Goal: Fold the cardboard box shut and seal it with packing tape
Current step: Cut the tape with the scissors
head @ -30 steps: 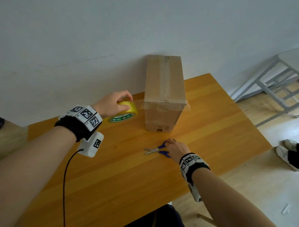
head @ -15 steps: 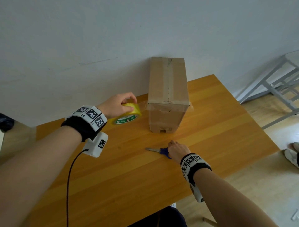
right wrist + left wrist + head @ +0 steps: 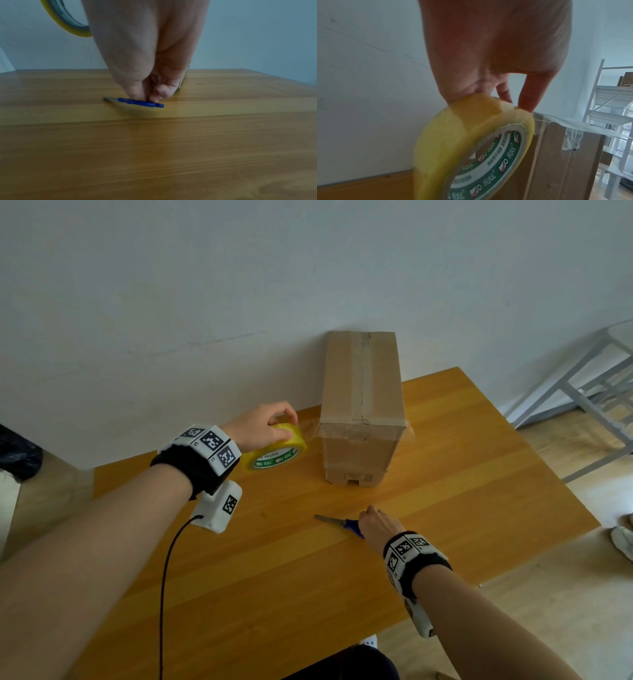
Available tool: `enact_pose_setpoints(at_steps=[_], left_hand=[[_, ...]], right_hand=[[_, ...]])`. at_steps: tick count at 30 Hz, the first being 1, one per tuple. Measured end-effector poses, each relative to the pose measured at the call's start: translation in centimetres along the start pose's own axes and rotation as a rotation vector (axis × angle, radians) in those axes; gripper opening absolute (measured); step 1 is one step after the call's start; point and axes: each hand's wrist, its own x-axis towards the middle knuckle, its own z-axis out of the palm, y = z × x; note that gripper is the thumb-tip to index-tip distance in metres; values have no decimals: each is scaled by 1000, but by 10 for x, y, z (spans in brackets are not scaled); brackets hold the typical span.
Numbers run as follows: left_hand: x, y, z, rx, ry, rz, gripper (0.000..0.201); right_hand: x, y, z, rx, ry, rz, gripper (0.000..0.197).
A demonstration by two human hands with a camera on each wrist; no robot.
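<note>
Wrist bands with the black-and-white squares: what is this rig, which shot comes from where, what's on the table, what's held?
No robot: a person wears cameras on the head and on both wrists. The wide shot is the head camera; the close-ups look along each hand. On the wooden table stands a closed cardboard box. The left hand grips a yellow tape roll, whose clear strip runs to the box. The right hand pinches the blue handles of scissors that lie flat on the table.
</note>
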Motion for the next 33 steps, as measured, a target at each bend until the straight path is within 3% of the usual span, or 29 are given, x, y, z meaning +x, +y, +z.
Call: enact_pose_setpoints(at_steps=[8, 15, 19, 26, 33], left_hand=[[-3, 2, -1, 13, 10, 1, 25], [-5, 5, -1, 18, 15, 15, 25], [-5, 5, -1, 44, 31, 8, 25], [-6, 2, -2, 129, 72, 14, 19], [-9, 2, -2, 174, 93, 22, 27]], right_hand=[[-4, -7, -17, 224, 3, 35, 25], [-22, -10, -31, 1043, 56, -41, 11], [-33, -25, -45, 1346, -1, -88, 23], [-29, -47, -55, 1564, -72, -120, 58], [-19, -55, -69, 1631, -18, -133, 50]])
